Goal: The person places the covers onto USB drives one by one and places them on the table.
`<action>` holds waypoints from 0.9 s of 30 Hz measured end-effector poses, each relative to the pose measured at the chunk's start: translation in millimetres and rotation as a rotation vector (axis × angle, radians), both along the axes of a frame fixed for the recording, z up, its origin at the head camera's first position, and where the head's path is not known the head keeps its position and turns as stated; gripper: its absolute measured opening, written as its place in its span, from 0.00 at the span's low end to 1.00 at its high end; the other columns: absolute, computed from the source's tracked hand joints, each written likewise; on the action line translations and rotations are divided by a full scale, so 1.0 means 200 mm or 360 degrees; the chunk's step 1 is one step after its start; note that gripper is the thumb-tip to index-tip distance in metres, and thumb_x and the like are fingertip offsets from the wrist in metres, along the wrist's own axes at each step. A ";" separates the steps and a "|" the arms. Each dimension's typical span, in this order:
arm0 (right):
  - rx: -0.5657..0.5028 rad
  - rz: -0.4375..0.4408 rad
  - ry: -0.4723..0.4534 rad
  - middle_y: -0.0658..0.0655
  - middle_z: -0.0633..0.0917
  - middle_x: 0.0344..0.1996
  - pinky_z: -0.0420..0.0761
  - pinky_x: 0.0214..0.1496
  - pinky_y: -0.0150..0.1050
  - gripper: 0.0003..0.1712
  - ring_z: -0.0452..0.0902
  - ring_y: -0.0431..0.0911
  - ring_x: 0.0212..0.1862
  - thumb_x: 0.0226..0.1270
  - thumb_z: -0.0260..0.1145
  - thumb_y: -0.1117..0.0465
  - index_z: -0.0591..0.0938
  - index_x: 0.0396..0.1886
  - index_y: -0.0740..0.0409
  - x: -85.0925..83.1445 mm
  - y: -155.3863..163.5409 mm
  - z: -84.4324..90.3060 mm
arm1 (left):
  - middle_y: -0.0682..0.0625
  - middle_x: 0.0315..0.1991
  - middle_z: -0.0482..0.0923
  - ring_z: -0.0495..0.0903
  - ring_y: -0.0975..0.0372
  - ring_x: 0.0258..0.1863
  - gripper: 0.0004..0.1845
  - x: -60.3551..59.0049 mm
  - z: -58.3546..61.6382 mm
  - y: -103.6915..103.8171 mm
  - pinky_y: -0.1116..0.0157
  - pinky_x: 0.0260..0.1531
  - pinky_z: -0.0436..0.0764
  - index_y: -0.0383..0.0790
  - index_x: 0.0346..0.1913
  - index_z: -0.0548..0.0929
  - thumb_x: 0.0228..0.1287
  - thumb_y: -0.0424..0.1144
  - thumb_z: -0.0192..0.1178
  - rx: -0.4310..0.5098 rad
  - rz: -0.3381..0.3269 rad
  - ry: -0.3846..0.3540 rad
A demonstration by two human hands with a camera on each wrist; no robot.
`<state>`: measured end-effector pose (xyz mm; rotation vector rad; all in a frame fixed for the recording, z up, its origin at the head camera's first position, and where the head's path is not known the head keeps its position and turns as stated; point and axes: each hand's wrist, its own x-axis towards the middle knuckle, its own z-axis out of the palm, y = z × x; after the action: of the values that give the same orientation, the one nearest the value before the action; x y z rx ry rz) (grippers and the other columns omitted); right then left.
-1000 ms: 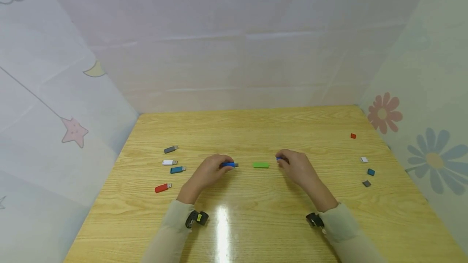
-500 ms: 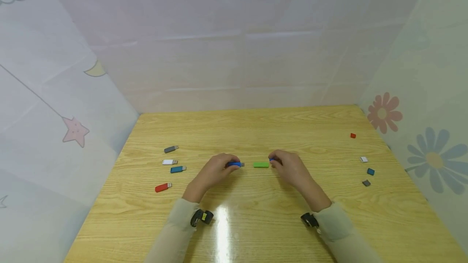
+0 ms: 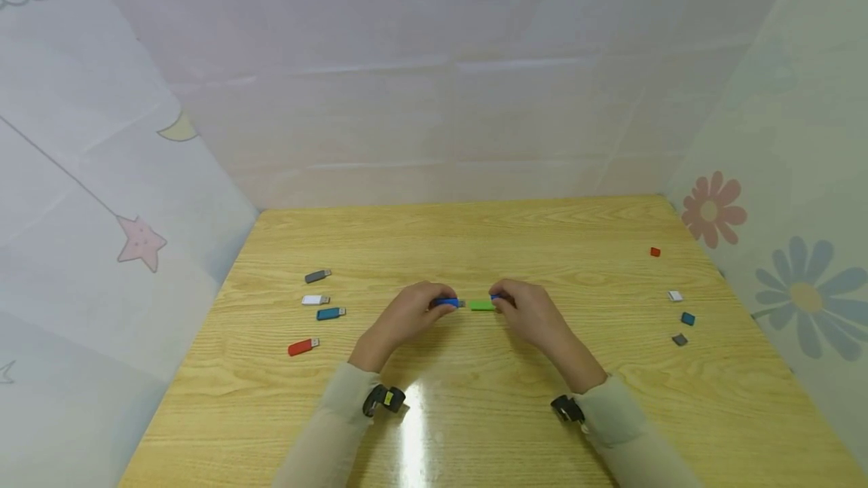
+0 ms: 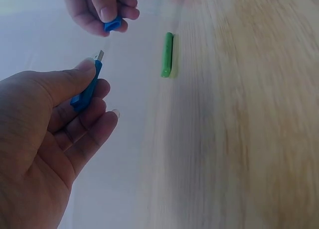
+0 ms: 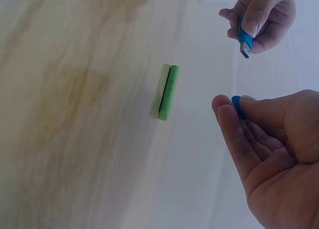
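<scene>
The left hand pinches a blue USB stick between thumb and fingers, metal plug bared and aimed toward the right hand, which pinches the matching blue cap at its fingertips, open end facing the plug; that facing suggests the 2 parts are lined up to meet. Both are held off the tabletop. Just beyond the gap between the hands lies a green stick, capped. Farther out past the left hand lie 4 uncapped sticks; past the right hand, 4 loose caps.
</scene>
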<state>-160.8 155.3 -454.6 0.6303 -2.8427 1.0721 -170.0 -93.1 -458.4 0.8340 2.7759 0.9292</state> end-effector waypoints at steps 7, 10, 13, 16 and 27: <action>-0.0023 0.0034 -0.0029 0.55 0.89 0.36 0.84 0.37 0.39 0.08 0.83 0.41 0.35 0.72 0.66 0.66 0.85 0.48 0.62 0.00 -0.02 0.00 | 0.54 0.45 0.85 0.81 0.68 0.39 0.12 -0.01 -0.01 0.04 0.70 0.39 0.81 0.44 0.52 0.86 0.75 0.44 0.60 0.0020 -0.0031 0.0012; -0.0049 0.0041 -0.0055 0.54 0.89 0.37 0.84 0.37 0.38 0.09 0.83 0.40 0.35 0.72 0.66 0.66 0.85 0.48 0.62 0.00 -0.03 -0.01 | 0.54 0.45 0.86 0.81 0.67 0.39 0.11 -0.01 -0.01 0.05 0.70 0.39 0.81 0.43 0.52 0.86 0.75 0.43 0.61 0.0031 -0.0046 0.0020; -0.0072 0.0047 -0.0079 0.52 0.89 0.37 0.84 0.36 0.37 0.09 0.83 0.40 0.36 0.72 0.66 0.66 0.85 0.49 0.63 0.01 -0.03 0.00 | 0.54 0.45 0.86 0.82 0.66 0.40 0.11 -0.01 -0.01 0.06 0.70 0.40 0.81 0.43 0.52 0.86 0.74 0.42 0.61 0.0034 -0.0051 0.0027; -0.0097 0.0056 -0.0101 0.53 0.89 0.37 0.84 0.35 0.36 0.09 0.84 0.40 0.36 0.72 0.66 0.66 0.85 0.49 0.63 0.01 -0.04 0.00 | 0.54 0.45 0.86 0.82 0.67 0.41 0.11 -0.01 -0.01 0.07 0.70 0.41 0.81 0.43 0.52 0.86 0.74 0.42 0.61 0.0031 -0.0056 0.0024; -0.0139 0.0063 -0.0114 0.53 0.89 0.37 0.85 0.38 0.38 0.08 0.85 0.41 0.37 0.72 0.66 0.66 0.85 0.48 0.60 0.02 -0.06 -0.01 | 0.53 0.45 0.86 0.82 0.68 0.40 0.12 -0.02 -0.01 0.10 0.71 0.40 0.81 0.42 0.53 0.85 0.74 0.43 0.61 0.0031 -0.0065 -0.0002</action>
<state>-157.7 143.7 -456.2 0.6568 -2.8355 1.2421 -173.6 -73.6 -459.8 0.8890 2.7423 0.9513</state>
